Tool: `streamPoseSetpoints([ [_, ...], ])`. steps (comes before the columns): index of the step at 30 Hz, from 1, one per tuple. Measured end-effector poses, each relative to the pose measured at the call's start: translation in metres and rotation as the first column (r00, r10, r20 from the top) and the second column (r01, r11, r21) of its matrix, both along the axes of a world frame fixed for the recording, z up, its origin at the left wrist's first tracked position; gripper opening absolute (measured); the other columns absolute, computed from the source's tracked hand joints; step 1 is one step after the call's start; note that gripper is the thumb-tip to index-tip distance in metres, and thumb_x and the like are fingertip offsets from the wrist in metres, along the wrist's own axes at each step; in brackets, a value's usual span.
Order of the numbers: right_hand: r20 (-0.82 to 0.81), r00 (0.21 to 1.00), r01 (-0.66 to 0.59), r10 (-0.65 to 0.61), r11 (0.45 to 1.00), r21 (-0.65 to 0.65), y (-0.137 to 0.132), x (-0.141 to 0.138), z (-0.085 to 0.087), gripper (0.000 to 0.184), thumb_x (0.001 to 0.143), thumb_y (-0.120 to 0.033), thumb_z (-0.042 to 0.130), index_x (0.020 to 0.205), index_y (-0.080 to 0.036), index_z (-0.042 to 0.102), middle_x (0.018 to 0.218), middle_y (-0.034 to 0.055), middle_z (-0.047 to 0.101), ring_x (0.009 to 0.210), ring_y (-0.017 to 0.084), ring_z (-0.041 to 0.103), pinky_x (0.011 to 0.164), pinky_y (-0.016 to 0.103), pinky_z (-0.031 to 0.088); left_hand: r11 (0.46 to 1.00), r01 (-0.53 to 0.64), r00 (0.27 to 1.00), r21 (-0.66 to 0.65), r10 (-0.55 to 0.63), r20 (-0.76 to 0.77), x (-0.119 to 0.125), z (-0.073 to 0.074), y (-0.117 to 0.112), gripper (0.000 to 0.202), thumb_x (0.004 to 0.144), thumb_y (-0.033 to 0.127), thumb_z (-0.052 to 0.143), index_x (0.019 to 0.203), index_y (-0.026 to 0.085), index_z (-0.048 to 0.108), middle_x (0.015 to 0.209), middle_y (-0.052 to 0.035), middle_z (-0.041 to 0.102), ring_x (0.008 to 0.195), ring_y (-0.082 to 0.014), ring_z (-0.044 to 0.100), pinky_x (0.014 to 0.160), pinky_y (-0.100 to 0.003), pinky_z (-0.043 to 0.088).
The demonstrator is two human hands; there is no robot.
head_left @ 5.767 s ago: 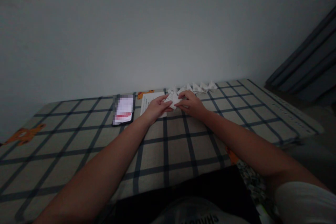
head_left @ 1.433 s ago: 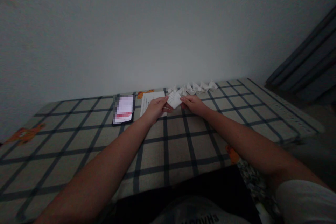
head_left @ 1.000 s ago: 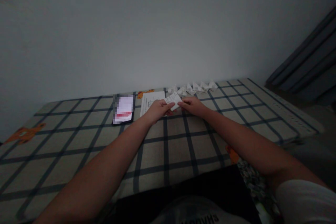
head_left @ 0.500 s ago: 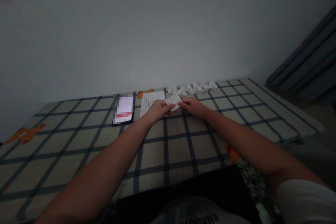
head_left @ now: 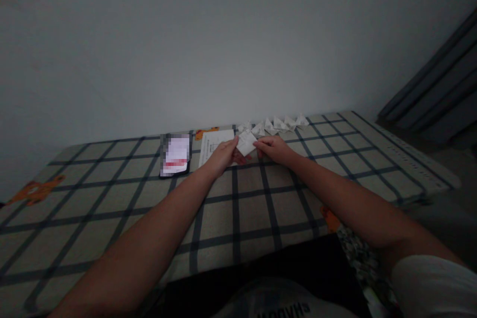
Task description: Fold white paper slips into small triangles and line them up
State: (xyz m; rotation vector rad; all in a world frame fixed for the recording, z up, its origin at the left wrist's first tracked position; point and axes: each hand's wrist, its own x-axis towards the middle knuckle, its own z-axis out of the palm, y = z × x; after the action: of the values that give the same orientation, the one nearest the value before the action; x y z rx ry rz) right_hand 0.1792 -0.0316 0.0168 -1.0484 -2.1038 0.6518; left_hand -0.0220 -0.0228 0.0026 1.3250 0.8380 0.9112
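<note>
Here, plaid cloth [head_left: 253, 214], grey wall [head_left: 238, 44], folded paper [head_left: 247, 144].

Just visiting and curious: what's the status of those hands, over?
Left hand, right hand: both holding folded paper. Paper diamond-shaped, between them. Nothing visibly in the way; folded pieces sit beyond.
</note>
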Motion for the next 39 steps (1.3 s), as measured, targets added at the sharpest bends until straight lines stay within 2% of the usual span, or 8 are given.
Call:
streamPoseSetpoints([
  [8, -0.005, 1.0, -0.004, 0.004, 1.0, -0.015, 0.0, 0.0, 0.0, 0.044, 0.087, -0.043, 0.04, 0.058, -0.014, 0.056, 0.051, -0.0018, 0.051, 0.05, 0.009, 0.043, 0.053, 0.021, 0.032, 1.0, 0.019, 1.0, 0.001, -0.019, 0.015, 0.0, 0.001, -0.002, 0.056, 0.081, 0.061, 0.039, 0.08, 0.011, 0.065, 0.065, -0.0098, 0.067, 0.053, -0.0184, 0.061, 0.055, -0.032, 0.048],
  [13, -0.029, 0.999, 0.021, -0.022, 1.0, -0.021, 0.0, 0.001, 0.0, 0.044, 0.085, -0.044, 0.044, 0.057, -0.014, 0.056, 0.05, -0.002, 0.051, 0.048, 0.008, 0.042, 0.051, 0.021, 0.032, 0.99, 0.022, 0.965, 0.138, 0.015, -0.261, -0.002, 0.004, -0.005, 0.04, 0.072, 0.052, 0.06, 0.072, 0.012, 0.067, 0.059, -0.0065, 0.064, 0.05, -0.0134, 0.056, 0.05, -0.024, 0.042],
  [15, -0.071, 0.997, 0.033, -0.036, 0.998, -0.053, 0.0, 0.001, 0.0, 0.041, 0.083, -0.045, 0.046, 0.06, -0.013, 0.058, 0.05, -0.0016, 0.053, 0.047, 0.008, 0.043, 0.05, 0.021, 0.033, 0.981, 0.012, 0.953, 0.195, 0.048, -0.3, -0.002, 0.007, -0.007, 0.038, 0.073, 0.05, 0.06, 0.073, 0.012, 0.069, 0.056, -0.0052, 0.062, 0.049, -0.0121, 0.054, 0.047, -0.022, 0.038],
  [20, -0.282, 0.958, -0.008, -0.055, 0.976, -0.218, 0.003, -0.002, -0.005, 0.034, 0.075, -0.044, 0.059, 0.094, -0.015, 0.061, 0.056, -0.0012, 0.061, 0.051, 0.011, 0.055, 0.052, 0.023, 0.043, 0.978, -0.056, 0.96, 0.199, 0.108, -0.26, 0.0, 0.008, -0.009, 0.037, 0.073, 0.048, 0.061, 0.075, 0.012, 0.068, 0.06, -0.0056, 0.064, 0.048, -0.0108, 0.052, 0.045, -0.021, 0.037],
  [25, -0.411, 0.911, -0.093, -0.028, 0.958, -0.271, 0.007, -0.002, -0.011, 0.033, 0.073, -0.041, 0.061, 0.094, -0.015, 0.058, 0.068, 0.0027, 0.067, 0.058, 0.013, 0.061, 0.056, 0.025, 0.048, 0.984, -0.071, 0.979, 0.164, 0.1, -0.177, 0.0, 0.004, -0.006, 0.036, 0.071, 0.04, 0.066, 0.095, 0.013, 0.066, 0.079, -0.0077, 0.068, 0.056, -0.0113, 0.057, 0.053, -0.023, 0.045],
  [30, -0.401, 0.915, -0.041, -0.044, 0.979, -0.2, 0.009, -0.001, -0.012, 0.021, 0.072, -0.029, 0.058, 0.088, -0.015, 0.062, 0.081, 0.005, 0.066, 0.065, 0.012, 0.061, 0.053, 0.022, 0.046, 0.995, -0.078, 0.997, 0.055, 0.077, 0.028, 0.001, 0.002, 0.001, 0.045, 0.074, 0.03, 0.062, 0.117, 0.018, 0.056, 0.11, -0.0104, 0.063, 0.084, -0.0166, 0.062, 0.066, -0.028, 0.051],
  [35, -0.207, 0.977, 0.042, -0.043, 0.999, -0.01, 0.008, -0.001, -0.009, 0.019, 0.072, -0.018, 0.054, 0.085, -0.014, 0.067, 0.085, 0.0053, 0.066, 0.072, 0.012, 0.059, 0.064, 0.024, 0.045, 0.994, -0.076, 0.982, -0.076, 0.087, 0.165, 0.0, 0.004, 0.003, 0.042, 0.079, 0.034, 0.056, 0.115, 0.014, 0.057, 0.094, -0.0105, 0.066, 0.075, -0.0147, 0.061, 0.066, -0.027, 0.049],
  [39, -0.086, 0.995, 0.06, -0.049, 0.991, 0.122, 0.004, -0.001, -0.004, 0.021, 0.073, -0.016, 0.053, 0.087, -0.015, 0.069, 0.087, 0.0063, 0.067, 0.074, 0.013, 0.058, 0.064, 0.023, 0.043, 0.996, -0.056, 0.982, -0.069, 0.068, 0.174, -0.001, 0.006, 0.0, 0.046, 0.077, 0.033, 0.059, 0.118, 0.014, 0.055, 0.092, -0.0099, 0.066, 0.071, -0.0139, 0.061, 0.064, -0.026, 0.048],
])
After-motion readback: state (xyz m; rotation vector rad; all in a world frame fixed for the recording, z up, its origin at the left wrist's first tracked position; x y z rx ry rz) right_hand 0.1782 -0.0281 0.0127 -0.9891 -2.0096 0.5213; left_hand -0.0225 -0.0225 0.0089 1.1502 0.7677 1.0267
